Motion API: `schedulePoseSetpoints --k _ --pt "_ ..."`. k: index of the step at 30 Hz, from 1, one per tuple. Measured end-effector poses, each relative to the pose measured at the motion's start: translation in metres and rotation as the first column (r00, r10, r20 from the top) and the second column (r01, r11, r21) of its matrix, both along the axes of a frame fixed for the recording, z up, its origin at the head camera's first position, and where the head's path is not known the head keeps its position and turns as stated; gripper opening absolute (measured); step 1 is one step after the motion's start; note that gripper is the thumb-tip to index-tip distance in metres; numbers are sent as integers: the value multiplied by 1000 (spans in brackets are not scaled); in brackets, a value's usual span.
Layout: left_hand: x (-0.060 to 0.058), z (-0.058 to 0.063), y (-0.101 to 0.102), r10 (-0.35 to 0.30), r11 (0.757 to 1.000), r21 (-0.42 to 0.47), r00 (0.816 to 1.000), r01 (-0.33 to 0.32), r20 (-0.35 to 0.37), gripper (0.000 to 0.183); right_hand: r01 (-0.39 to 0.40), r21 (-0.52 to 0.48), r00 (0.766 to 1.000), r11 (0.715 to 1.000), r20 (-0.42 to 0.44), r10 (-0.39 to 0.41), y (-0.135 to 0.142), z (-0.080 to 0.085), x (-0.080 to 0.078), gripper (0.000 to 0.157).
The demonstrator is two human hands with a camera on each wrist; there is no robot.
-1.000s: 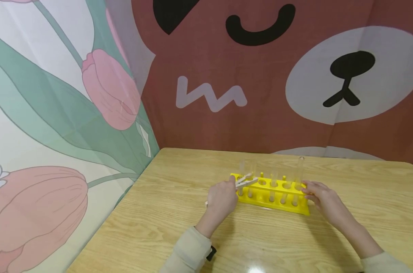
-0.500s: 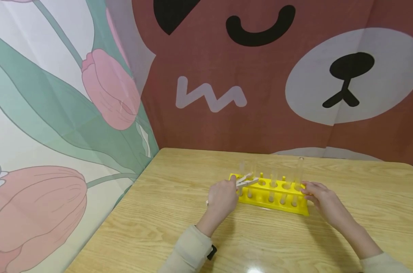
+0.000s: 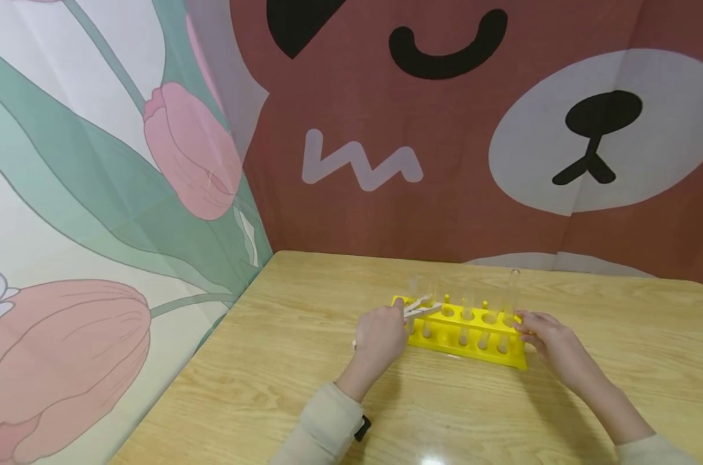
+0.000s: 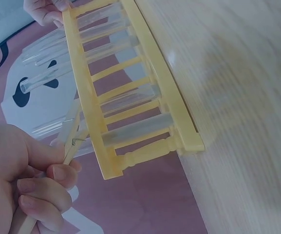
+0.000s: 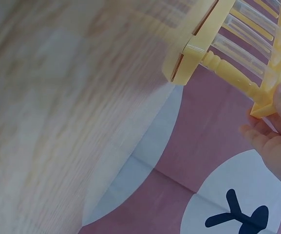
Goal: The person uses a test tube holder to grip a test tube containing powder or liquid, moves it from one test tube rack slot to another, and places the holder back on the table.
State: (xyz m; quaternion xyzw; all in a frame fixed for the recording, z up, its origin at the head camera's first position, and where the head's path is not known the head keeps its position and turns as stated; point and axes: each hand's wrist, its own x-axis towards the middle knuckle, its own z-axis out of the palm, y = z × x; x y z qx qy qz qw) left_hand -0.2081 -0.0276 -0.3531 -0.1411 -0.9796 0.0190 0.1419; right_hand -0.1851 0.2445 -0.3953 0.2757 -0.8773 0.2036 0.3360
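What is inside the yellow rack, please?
Five clear tubes stand in the yellow rack. In the head view, the left hand and wooden clamp partly hide its left end.

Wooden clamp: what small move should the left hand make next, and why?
Probably ease the grip of the left hand so the wooden clamp can close: its prongs are spread at a tube near the left end of the yellow rack, though contact isn't clear, and the right hand holds the other end.
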Motion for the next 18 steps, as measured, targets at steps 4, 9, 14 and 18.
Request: schedulePoseSetpoints --k 4,9,14,18 --pt "-1 1 2 3 1000 4 1000 -3 -2 37 3 3 1000 1000 7 -3 1 2 0 35" --pt "-1 1 4 -1 1000 12 1000 1 6 35 16 6 999 1000 28 -17 2 4 1 34" --pt "-2 1 7 -1 1000 8 1000 0 11 33 2 -5 1000 1000 17 -2 2 2 1 35" --pt "-2 1 10 16 1000 10 1000 -16 26 35 -7 -7 1000 1000 23 7 1 3 1 35"
